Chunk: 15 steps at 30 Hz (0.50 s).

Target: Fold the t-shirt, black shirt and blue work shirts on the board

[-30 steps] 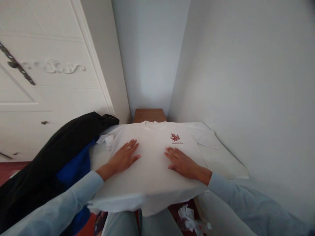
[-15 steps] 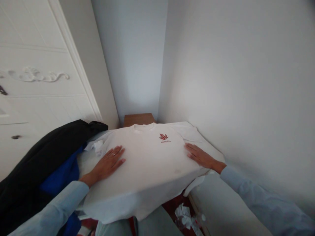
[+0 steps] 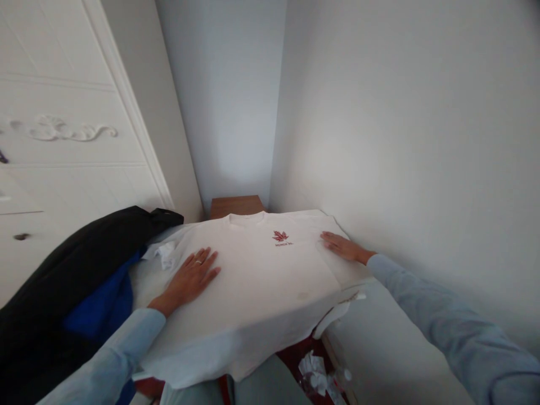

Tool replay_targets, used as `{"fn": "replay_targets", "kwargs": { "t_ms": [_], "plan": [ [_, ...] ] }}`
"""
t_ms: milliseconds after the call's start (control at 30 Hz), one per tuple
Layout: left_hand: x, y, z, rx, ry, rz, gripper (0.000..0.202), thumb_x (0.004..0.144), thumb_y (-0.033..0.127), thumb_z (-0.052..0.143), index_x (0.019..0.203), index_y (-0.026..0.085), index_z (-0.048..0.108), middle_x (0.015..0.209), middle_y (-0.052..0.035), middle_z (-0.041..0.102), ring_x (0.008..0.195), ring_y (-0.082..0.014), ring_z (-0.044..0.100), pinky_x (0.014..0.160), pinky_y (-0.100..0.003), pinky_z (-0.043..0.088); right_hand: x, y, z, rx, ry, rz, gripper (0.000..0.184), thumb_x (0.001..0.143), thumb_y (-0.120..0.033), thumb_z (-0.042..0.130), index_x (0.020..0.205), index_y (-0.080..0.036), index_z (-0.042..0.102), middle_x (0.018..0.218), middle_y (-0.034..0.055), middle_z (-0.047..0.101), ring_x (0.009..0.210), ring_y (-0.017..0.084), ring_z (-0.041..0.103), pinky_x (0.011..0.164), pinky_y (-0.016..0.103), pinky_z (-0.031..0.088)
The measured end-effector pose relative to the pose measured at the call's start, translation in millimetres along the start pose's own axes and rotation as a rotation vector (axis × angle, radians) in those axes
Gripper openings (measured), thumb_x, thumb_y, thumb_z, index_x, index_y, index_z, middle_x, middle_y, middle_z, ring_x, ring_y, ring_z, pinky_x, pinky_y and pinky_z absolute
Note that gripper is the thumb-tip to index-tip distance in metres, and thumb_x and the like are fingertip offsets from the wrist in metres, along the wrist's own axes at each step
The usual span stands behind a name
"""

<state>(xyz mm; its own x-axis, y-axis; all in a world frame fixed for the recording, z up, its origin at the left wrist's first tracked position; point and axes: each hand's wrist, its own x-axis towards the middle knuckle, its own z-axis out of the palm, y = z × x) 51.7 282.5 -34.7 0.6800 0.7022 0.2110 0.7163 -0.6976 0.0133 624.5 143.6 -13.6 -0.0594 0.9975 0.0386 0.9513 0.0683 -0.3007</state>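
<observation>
A white T-shirt (image 3: 257, 281) lies spread out, collar at the far end, over a surface that it mostly covers. A red maple leaf print with small lettering shows on its chest. My left hand (image 3: 189, 279) rests flat on the left side of the shirt, fingers apart, with a ring on one finger. My right hand (image 3: 343, 246) lies flat near the right sleeve, right of the leaf print, fingers stretched out. Neither hand grips the cloth. The shirt's left sleeve area is bunched, and its lower hem hangs over the near edge.
Black clothing (image 3: 84, 253) and a blue garment (image 3: 103, 304) are heaped at the left. A white wardrobe (image 3: 76, 185) stands behind them. A brown wooden piece (image 3: 236, 206) sits in the corner. The wall (image 3: 405, 140) borders the right. Crumpled papers and plastic (image 3: 314, 371) lie low on the floor.
My right hand has moved up and slightly right, from the shirt's side to the sleeve area. My left hand has shifted slightly right, still flat on the shirt.
</observation>
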Motion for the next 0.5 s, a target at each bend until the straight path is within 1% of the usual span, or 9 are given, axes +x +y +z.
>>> {"fn": "replay_targets", "kwargs": {
  "t_ms": [67,100,167,200,233,300,400,433,500],
  "plan": [
    [0,1,-2.1,-0.004,-0.003,-0.002,0.064,0.103,0.054,0.03,0.153,0.017,0.047,0.16,-0.0143,0.041,0.15,-0.0288,0.035,0.121,-0.047,0.029,-4,12,-1,0.003,0.061,0.054,0.074,0.095,-0.071,0.027,0.142,-0.025,0.06,0.151,0.0086,0.054,0.145,0.03,0.044,0.123,0.054,0.031],
    [0,2,-3.7,-0.007,-0.007,-0.004,0.064,0.103,0.054,0.029,0.153,0.017,0.046,0.16,-0.0147,0.041,0.15,-0.0288,0.035,0.121,-0.047,0.029,-5,14,-1,0.004,0.085,0.075,0.072,0.096,-0.069,0.027,0.141,-0.024,0.061,0.149,0.0096,0.057,0.143,0.03,0.047,0.122,0.055,0.033],
    [0,5,-6.6,-0.016,-0.017,-0.009,0.064,0.103,0.053,0.029,0.153,0.016,0.045,0.161,-0.0155,0.039,0.151,-0.0291,0.034,0.122,-0.048,0.029,0,8,2,0.005,0.127,0.094,0.071,0.097,-0.067,0.027,0.14,-0.022,0.062,0.146,0.0121,0.059,0.14,0.032,0.051,0.121,0.055,0.035],
    [0,7,-7.8,-0.022,-0.023,-0.014,0.064,0.104,0.053,0.03,0.153,0.016,0.045,0.161,-0.0158,0.039,0.151,-0.0294,0.034,0.122,-0.048,0.029,4,-2,5,0.007,0.148,0.089,0.071,0.097,-0.066,0.027,0.14,-0.021,0.061,0.146,0.0131,0.059,0.139,0.032,0.051,0.121,0.055,0.036],
    [0,9,-8.8,-0.03,-0.029,-0.021,0.064,0.103,0.053,0.031,0.153,0.016,0.045,0.161,-0.0164,0.038,0.151,-0.0298,0.034,0.122,-0.049,0.029,10,-15,8,0.015,0.168,0.072,0.071,0.098,-0.066,0.028,0.142,-0.02,0.059,0.148,0.0137,0.058,0.139,0.032,0.051,0.121,0.054,0.036],
    [0,13,-11.1,-0.056,-0.041,-0.038,0.063,0.103,0.052,0.032,0.153,0.015,0.046,0.161,-0.017,0.038,0.151,-0.0305,0.033,0.122,-0.05,0.027,24,-52,16,0.041,0.194,0.0,0.071,0.099,-0.065,0.028,0.145,-0.02,0.056,0.152,0.0136,0.053,0.141,0.032,0.048,0.121,0.052,0.035],
    [2,16,-19.0,-0.146,-0.055,-0.068,0.058,0.103,0.049,0.035,0.146,0.015,0.053,0.159,-0.0157,0.044,0.15,-0.0283,0.036,0.122,-0.047,0.029,47,-119,27,0.056,0.167,-0.201,0.07,0.101,-0.065,0.028,0.148,-0.02,0.052,0.157,0.0123,0.047,0.146,0.03,0.043,0.123,0.051,0.031],
    [2,16,-24.0,-0.177,-0.036,-0.092,0.055,0.103,0.047,0.036,0.143,0.014,0.056,0.157,-0.0153,0.047,0.148,-0.027,0.039,0.122,-0.045,0.031,55,-141,30,0.042,0.145,-0.275,0.069,0.101,-0.065,0.028,0.148,-0.02,0.052,0.158,0.0126,0.046,0.147,0.029,0.041,0.124,0.052,0.029],
    [2,12,-37.6,-0.189,0.051,-0.186,0.048,0.101,0.039,0.04,0.135,0.013,0.061,0.151,-0.0156,0.054,0.144,-0.0255,0.045,0.12,-0.041,0.034,71,-177,37,-0.004,0.099,-0.392,0.07,0.101,-0.065,0.031,0.147,-0.019,0.054,0.159,0.014,0.044,0.149,0.03,0.038,0.124,0.053,0.026]
  ]
}}
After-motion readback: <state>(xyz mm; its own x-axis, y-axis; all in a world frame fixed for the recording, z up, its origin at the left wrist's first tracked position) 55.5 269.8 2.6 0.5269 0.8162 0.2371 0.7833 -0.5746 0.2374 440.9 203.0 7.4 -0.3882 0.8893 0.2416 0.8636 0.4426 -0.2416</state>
